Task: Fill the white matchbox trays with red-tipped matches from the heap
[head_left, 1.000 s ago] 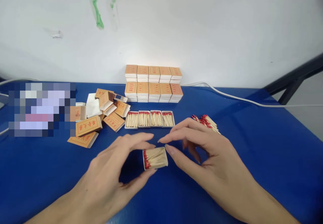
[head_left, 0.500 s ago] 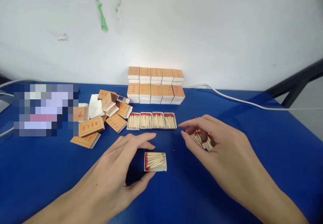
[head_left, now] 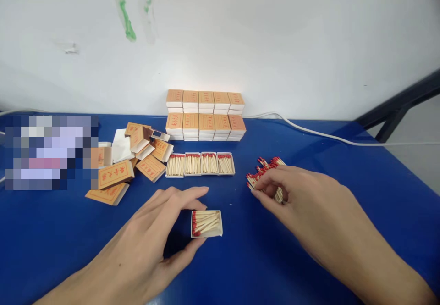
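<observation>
My left hand holds a small white matchbox tray by its long sides, with the thumb at the near edge and fingers at the far edge. Inside lie matches, their red heads toward the left. Over a loose pile of red-headed matches, my right hand has thumb and index tip pinched together on some at the pile's left side. The hand covers part of the pile. Several trays filled with matches stand in a row beyond my left hand.
Closed matchboxes are stacked in two rows by the wall. A heap of orange matchbox sleeves lies to the left, beside a pixelated patch. A white cable runs along the back of the blue table.
My right hand has come down onto the match pile and its thumb and index have closed there. My left hand keeps its tray; the whole view has shifted slightly.
</observation>
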Demonstrator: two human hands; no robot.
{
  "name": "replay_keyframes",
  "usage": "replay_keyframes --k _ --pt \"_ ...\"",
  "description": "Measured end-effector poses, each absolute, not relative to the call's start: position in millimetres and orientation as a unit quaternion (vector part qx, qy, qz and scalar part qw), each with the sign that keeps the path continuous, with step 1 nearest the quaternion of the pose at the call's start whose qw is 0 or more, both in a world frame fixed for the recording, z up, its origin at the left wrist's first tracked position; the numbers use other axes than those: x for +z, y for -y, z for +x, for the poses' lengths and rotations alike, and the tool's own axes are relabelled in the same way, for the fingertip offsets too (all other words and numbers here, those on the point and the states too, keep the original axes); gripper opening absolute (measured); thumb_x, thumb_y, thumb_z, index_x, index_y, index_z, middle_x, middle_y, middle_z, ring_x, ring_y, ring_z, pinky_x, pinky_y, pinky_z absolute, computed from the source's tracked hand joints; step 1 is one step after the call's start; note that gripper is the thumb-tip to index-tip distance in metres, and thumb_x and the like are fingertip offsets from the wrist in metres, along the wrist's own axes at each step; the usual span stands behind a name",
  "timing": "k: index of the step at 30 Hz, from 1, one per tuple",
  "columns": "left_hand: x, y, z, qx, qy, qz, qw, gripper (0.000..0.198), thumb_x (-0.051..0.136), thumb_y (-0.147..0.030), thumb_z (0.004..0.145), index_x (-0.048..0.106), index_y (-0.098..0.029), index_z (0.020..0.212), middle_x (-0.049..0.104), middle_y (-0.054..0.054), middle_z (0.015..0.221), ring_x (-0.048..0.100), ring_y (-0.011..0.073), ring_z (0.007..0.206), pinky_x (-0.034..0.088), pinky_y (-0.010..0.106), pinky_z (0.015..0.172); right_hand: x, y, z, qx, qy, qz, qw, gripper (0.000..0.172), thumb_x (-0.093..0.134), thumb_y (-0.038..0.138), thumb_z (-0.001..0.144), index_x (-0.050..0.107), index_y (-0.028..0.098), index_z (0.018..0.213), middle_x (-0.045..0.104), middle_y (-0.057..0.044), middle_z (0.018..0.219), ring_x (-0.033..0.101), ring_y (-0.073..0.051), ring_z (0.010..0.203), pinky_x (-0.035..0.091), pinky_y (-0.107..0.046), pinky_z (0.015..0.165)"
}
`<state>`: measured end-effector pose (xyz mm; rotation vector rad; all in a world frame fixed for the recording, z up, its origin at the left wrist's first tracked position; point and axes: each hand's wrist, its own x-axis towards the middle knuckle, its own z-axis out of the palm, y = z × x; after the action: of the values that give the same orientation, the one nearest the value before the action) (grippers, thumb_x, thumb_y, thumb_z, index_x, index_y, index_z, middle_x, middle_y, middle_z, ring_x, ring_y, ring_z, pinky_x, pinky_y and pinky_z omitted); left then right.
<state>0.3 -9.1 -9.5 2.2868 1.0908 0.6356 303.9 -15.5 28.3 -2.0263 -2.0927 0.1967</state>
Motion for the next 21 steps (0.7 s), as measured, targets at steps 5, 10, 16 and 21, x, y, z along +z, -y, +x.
replay_keyframes --k 5,10,16,21 --pt "-11 5 -3 0.239 -0.411 0.847 0.238 0.061 0.068 -0.034 0.109 0.046 -0.041 0.165 0.082 0.002 0.128 0.081 0.0253 0.123 0.071 0.039 0.100 28 14 295 0.074 0.699 -0.708 0.065 0.017 0.075 0.023 0.098 0.076 0.029 0.082 0.081 0.000 0.088 0.073 -0.026 0.070 0.042 -0.035 0.058" --pt "-12 4 -2 0.227 -0.436 0.831 0.260 0.064 0.068 -0.038 0.109 0.043 -0.045 0.167 0.082 0.001 0.131 0.082 0.0230 0.123 0.064 0.019 0.061 27 14 289 0.046 0.701 -0.704 0.100 0.016 0.074 0.016 0.098 0.075 0.026 0.085 0.081 -0.002 0.089 0.078 -0.028 0.082 0.045 -0.036 0.060" --pt "-12 8 1 0.234 -0.413 0.846 0.243 0.057 0.068 -0.040 0.109 0.050 -0.042 0.163 0.083 0.003 0.129 0.079 0.0287 0.132 0.073 0.033 0.087 27 15 287 0.042 0.697 -0.710 0.089 0.021 0.071 0.018 0.103 0.075 0.024 0.083 0.081 -0.005 0.091 0.075 -0.026 0.080 0.047 -0.036 0.061" --pt "-12 6 0 0.232 -0.403 0.846 0.262 0.060 0.069 -0.038 0.109 0.048 -0.041 0.165 0.082 0.003 0.131 0.082 0.0268 0.124 0.072 0.037 0.097 24 16 290 0.052 0.704 -0.702 0.092 0.020 0.074 0.018 0.101 0.074 0.025 0.082 0.081 -0.003 0.089 0.075 -0.025 0.078 0.047 -0.036 0.060"
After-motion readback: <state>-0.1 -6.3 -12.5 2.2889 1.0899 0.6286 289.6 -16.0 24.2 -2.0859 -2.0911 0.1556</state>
